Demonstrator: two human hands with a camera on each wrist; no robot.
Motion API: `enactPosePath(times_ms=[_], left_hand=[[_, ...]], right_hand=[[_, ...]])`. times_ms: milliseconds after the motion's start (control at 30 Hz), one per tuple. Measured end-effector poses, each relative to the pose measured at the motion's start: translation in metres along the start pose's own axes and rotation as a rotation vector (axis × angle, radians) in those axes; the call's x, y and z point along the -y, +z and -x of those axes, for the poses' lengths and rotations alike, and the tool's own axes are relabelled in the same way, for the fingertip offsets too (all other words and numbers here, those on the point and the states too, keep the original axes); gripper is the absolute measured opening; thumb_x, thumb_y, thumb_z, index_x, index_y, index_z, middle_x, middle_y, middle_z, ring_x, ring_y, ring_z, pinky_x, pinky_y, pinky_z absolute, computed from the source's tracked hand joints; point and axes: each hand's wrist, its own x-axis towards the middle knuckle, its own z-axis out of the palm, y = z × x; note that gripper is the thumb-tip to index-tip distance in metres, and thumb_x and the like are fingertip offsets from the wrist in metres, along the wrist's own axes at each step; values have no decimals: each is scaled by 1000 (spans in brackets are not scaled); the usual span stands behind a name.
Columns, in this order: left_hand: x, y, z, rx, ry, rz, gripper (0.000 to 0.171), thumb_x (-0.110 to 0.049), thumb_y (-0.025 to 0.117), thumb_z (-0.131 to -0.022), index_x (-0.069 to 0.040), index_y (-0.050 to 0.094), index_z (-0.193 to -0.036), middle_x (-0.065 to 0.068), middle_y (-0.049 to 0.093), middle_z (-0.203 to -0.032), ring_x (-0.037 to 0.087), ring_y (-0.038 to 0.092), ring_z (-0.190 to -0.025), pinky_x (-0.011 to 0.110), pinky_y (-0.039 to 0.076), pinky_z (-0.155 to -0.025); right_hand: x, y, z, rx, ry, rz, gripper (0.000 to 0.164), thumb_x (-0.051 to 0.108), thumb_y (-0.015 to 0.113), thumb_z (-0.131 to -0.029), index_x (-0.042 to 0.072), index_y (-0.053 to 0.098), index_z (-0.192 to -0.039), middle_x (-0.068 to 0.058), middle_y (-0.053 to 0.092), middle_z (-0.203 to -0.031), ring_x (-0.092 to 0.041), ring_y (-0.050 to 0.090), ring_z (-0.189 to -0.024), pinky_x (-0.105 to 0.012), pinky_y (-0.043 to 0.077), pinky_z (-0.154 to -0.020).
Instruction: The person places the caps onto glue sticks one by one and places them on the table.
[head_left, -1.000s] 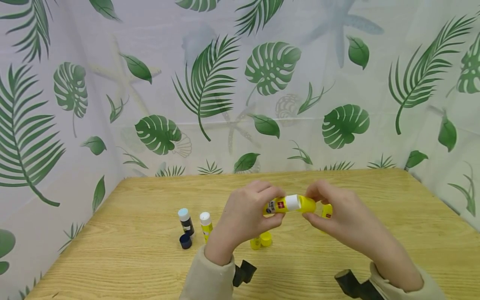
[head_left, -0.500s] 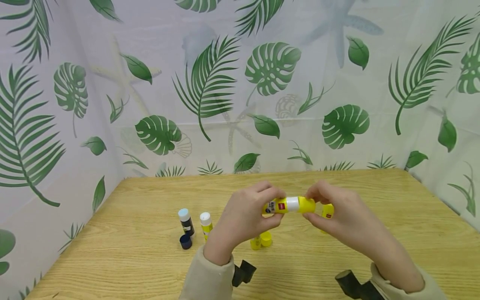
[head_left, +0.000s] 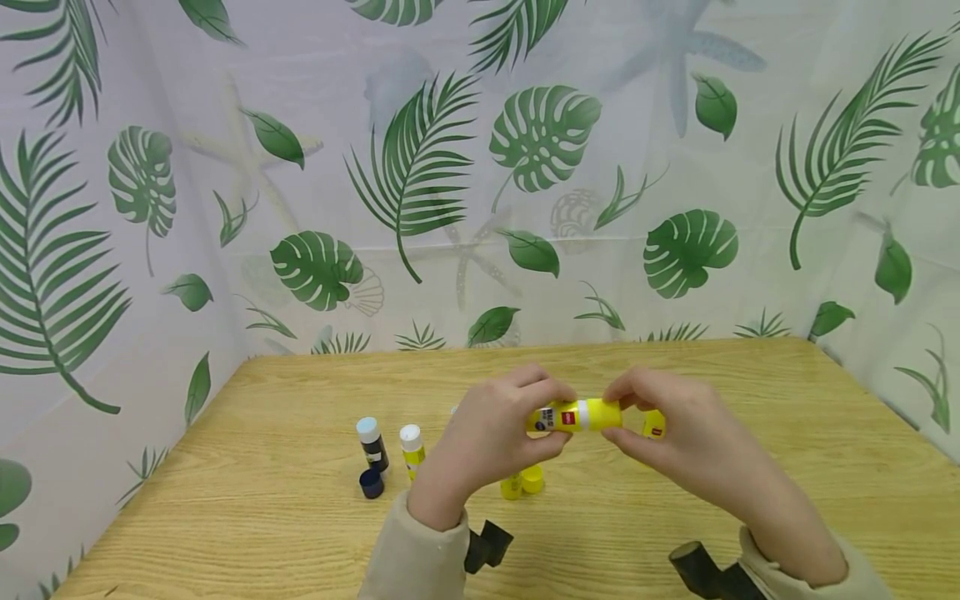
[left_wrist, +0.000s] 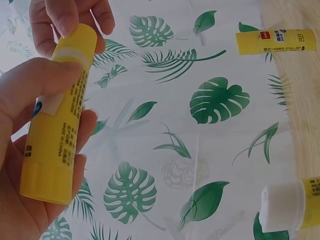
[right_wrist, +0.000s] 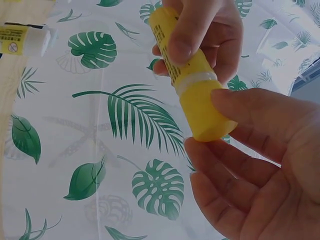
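Observation:
My left hand grips a yellow glue stick lying sideways above the table, its red label square facing me. At the right end, the thumb and fingers of my right hand pinch the yellow cap. Only a narrow white band of the collar shows between cap and body. In the left wrist view the thumb lies across the body of the glue stick. The right wrist view has the cap over the collar, with thumb and fingertips on its end.
On the wooden table stand a dark glue stick, a dark cap and a white-topped yellow glue stick. A yellow cap sits by another yellow stick. Behind my right hand is a capped yellow glue stick.
The cap has straightened from a tilt and slid left over the white collar, leaving just a thin band showing. My right hand has shifted slightly left with it.

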Motion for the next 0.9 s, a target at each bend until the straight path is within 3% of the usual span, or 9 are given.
enactPosePath(times_ms=[600, 900], left_hand=[[-1, 3, -1, -9, 38, 27, 20, -12, 69, -73, -10, 63, -92, -3, 55, -84, 3, 47, -64, 9, 38, -59], [-2, 1, -1, -38, 35, 86, 23, -11, 69, -74, -7, 61, -95, -1, 59, -87, 5, 50, -68, 10, 39, -62]], right_hand=[[1, 3, 0, -23, -37, -30, 33, 0, 78, -62, 14, 59, -85, 11, 57, -81, -6, 49, -70, -25, 45, -59], [3, -4, 1, -72, -23, -69, 36, -3, 76, -62, 6, 62, -93, 4, 62, -87, -8, 57, -75, -25, 49, -65]])
